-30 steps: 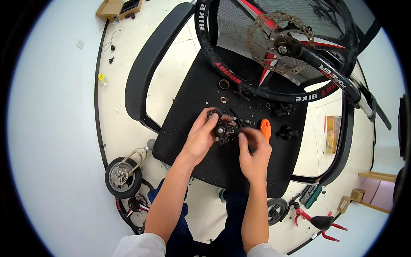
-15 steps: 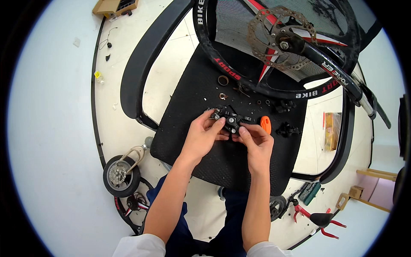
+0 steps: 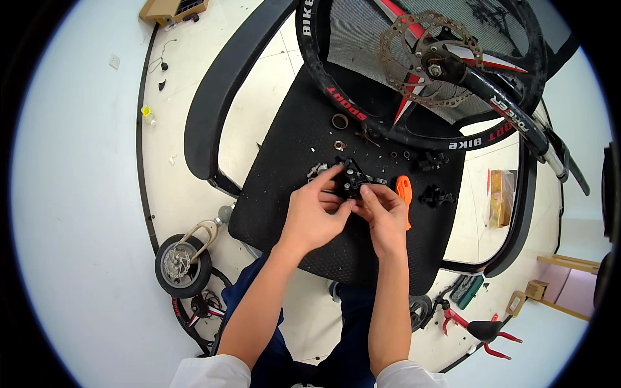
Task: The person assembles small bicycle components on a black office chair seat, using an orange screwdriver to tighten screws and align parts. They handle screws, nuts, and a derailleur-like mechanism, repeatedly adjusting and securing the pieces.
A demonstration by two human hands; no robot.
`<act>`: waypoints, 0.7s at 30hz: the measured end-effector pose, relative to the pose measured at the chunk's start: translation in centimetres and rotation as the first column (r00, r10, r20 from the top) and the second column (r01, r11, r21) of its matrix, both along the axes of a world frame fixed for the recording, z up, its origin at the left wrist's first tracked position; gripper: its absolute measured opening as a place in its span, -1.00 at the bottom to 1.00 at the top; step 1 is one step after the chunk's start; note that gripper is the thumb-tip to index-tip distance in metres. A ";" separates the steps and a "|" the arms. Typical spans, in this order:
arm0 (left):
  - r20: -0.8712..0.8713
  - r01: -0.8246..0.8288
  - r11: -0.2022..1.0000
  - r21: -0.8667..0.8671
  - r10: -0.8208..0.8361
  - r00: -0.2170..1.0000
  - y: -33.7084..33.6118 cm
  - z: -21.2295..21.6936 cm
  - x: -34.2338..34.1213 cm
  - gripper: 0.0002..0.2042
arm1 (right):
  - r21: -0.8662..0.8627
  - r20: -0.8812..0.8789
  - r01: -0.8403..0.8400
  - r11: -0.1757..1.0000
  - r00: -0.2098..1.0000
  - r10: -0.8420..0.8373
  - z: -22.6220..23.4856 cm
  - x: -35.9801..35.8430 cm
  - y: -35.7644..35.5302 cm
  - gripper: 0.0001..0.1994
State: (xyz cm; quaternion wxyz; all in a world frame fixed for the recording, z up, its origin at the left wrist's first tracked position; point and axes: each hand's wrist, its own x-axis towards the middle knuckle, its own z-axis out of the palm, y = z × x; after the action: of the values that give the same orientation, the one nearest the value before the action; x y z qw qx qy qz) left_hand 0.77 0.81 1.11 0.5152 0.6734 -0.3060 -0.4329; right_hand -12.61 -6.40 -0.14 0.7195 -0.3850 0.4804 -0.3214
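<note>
Over the black chair seat (image 3: 275, 207), both my hands hold a black disc brake caliper (image 3: 350, 176) with bolts on its face. My left hand (image 3: 312, 215) has its index finger against the caliper's left side and its thumb below it. My right hand (image 3: 388, 223) pinches the lower right edge between thumb and fingers. A small silver metal part (image 3: 317, 171) lies beside my left fingertips, partly covered by them. Just right of my right hand is an orange-handled tool (image 3: 403, 189), its lower end partly hidden by the hand.
A bicycle wheel (image 3: 462, 143) with a brake rotor (image 3: 387, 61) and fork (image 3: 517, 116) rests across the seat's far side. A metal ring (image 3: 339, 121) and black parts (image 3: 436, 195) lie on the seat. Armrests (image 3: 204, 136) flank it. A small wheel (image 3: 183, 266) stands on the floor.
The caliper has been turned in my hands and now stands more upright. My left thumb has come off its face and moved down. The silver part beside it is more exposed.
</note>
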 end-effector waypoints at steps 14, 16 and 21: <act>0.548 0.272 0.952 -0.141 -0.154 0.822 -0.3 -1.9 0.9 -0.45 | -0.323 -0.227 -0.121 0.939 0.973 0.047 -0.1 1.9 -0.4 -0.79; 0.586 0.304 0.941 -0.150 -0.164 0.794 -0.1 -1.9 1.3 -0.46 | -0.343 -0.266 -0.137 0.929 0.963 0.044 0.2 1.9 -0.1 -0.80; 0.599 0.348 0.931 -0.110 -0.217 0.771 -0.2 -1.9 1.2 -0.49 | -0.335 -0.313 -0.133 0.933 0.949 0.023 -1.1 1.3 -0.3 -0.77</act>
State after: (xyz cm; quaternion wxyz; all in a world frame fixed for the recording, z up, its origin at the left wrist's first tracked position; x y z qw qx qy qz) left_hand 1.96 0.61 -0.81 0.3963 0.6587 -0.5905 -0.2456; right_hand -11.31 -6.72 -1.22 0.5688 -0.5712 0.5042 -0.3097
